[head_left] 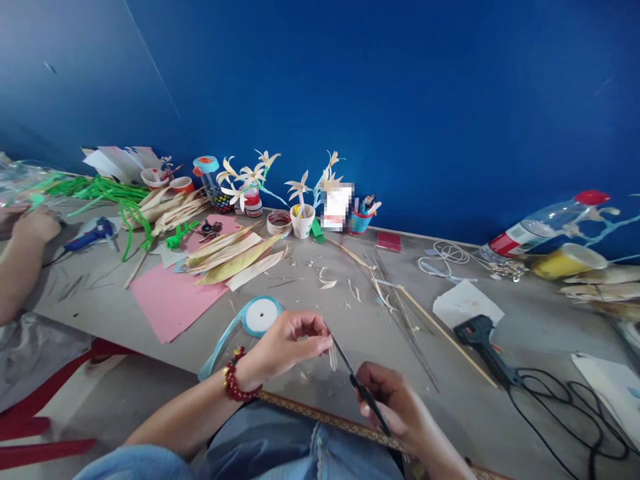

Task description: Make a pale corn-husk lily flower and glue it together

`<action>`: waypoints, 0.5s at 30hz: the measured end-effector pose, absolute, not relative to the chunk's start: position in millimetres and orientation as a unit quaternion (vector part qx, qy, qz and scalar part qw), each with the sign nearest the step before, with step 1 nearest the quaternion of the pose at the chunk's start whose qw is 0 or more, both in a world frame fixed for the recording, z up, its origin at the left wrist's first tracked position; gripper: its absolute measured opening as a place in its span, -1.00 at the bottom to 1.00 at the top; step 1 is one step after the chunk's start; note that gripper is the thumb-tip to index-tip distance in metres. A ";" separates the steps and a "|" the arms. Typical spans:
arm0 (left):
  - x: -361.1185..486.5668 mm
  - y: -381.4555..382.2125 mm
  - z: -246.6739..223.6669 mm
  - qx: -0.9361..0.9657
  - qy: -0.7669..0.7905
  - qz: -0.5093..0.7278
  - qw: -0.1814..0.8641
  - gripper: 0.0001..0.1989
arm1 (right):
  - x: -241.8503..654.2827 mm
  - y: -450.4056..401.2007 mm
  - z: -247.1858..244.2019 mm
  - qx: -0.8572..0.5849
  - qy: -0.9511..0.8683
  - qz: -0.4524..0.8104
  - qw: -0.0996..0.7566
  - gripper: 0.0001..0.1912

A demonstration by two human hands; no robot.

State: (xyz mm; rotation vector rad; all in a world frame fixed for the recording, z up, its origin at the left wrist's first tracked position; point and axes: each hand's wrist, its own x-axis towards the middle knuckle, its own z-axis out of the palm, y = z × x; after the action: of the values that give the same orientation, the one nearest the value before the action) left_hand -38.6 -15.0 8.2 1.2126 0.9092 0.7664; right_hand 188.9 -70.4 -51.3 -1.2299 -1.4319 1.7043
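My left hand (pixel 295 339), with a red bead bracelet at the wrist, pinches a small pale strip of corn husk (pixel 333 355) between thumb and fingertips. My right hand (pixel 387 397) is closed around the black handles of a pair of scissors (pixel 367 400). The scissor blades point up and left and reach the strip at my left fingertips; whether they are parted I cannot tell. Just beyond my left hand lies a roll of light blue ribbon (pixel 261 316), its loose end trailing toward the table edge.
Dried husks (pixel 235 257) lie on pink paper (pixel 170 300). Husk flowers stand in a white cup (pixel 303 222). Thin wires, a wooden stick (pixel 450 339) and a black glue gun (pixel 483 343) with a coiled cord lie to the right. Another person's hand (pixel 37 225) is at far left.
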 end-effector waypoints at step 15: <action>-33.1 -17.1 6.3 0.572 0.412 0.314 0.636 -0.85 | 155.3 -60.1 -14.4 -0.450 -0.426 0.593 0.514 -0.64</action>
State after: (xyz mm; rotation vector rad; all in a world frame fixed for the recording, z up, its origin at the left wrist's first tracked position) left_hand -33.1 -17.1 6.3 1.3064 0.9423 0.7184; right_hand 155.3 -60.1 -14.4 -1.0824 -1.0245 1.4246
